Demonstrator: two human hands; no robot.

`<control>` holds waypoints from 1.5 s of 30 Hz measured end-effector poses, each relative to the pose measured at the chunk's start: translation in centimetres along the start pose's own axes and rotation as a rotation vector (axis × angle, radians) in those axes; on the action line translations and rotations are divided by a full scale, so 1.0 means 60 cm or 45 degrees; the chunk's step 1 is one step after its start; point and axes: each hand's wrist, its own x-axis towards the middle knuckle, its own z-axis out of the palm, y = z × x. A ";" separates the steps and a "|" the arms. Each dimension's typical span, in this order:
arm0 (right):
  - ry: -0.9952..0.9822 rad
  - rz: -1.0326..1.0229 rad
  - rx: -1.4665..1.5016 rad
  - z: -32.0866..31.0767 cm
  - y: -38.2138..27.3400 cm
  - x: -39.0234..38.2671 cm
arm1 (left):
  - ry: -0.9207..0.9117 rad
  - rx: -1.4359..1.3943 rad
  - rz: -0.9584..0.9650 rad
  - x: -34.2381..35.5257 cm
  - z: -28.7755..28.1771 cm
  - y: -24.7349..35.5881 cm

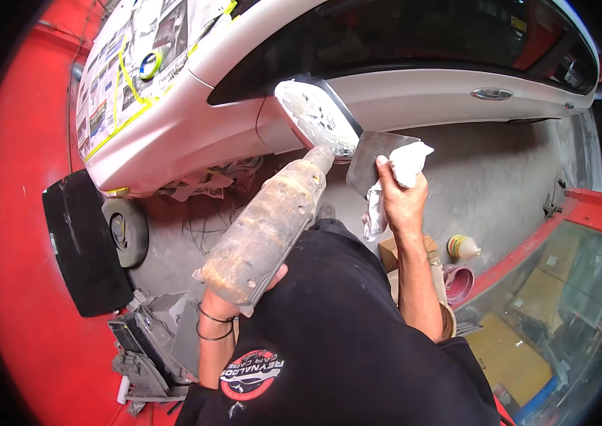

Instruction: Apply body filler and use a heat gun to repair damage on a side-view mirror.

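My left hand (220, 304) is wrapped round the rear of a dusty, stained heat gun (265, 224), mostly from underneath. Its narrow nozzle points at the lower edge of a car side mirror (315, 117), whose housing is coated with patchy whitish filler; I cannot tell whether the two touch. To the right of the mirror, my right hand (406, 202) grips a thin grey flat spreader plate (366, 167), thumb on its face. A crumpled white cloth (409, 162) is bunched in the same hand, one end hanging below the fingers.
The white car (400, 99) fills the far side, its hood covered in newspaper (105, 89) with a tape roll (150, 64). At left lie a black panel (80, 241), a wheel (127, 231) and grey plastic parts (155, 341). A bottle (464, 246), a pink bucket (459, 282) and a glass pane (556, 305) are at right.
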 end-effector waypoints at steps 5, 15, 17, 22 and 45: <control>0.070 -0.085 -0.105 0.030 0.029 0.016 | 0.007 -0.058 -0.012 0.011 -0.020 -0.007; 0.171 -0.311 -0.335 0.093 -0.032 0.024 | 0.018 -0.227 -0.205 0.003 -0.100 -0.052; 0.156 -0.245 -0.266 0.099 -0.030 0.025 | -0.149 -0.219 -0.654 0.007 -0.121 -0.053; 0.218 -0.290 -0.213 0.106 -0.012 0.023 | 0.005 -0.303 -0.177 0.022 -0.116 -0.099; -0.670 0.373 -0.816 -0.465 0.664 0.152 | 0.360 -0.587 -0.796 0.050 0.174 0.096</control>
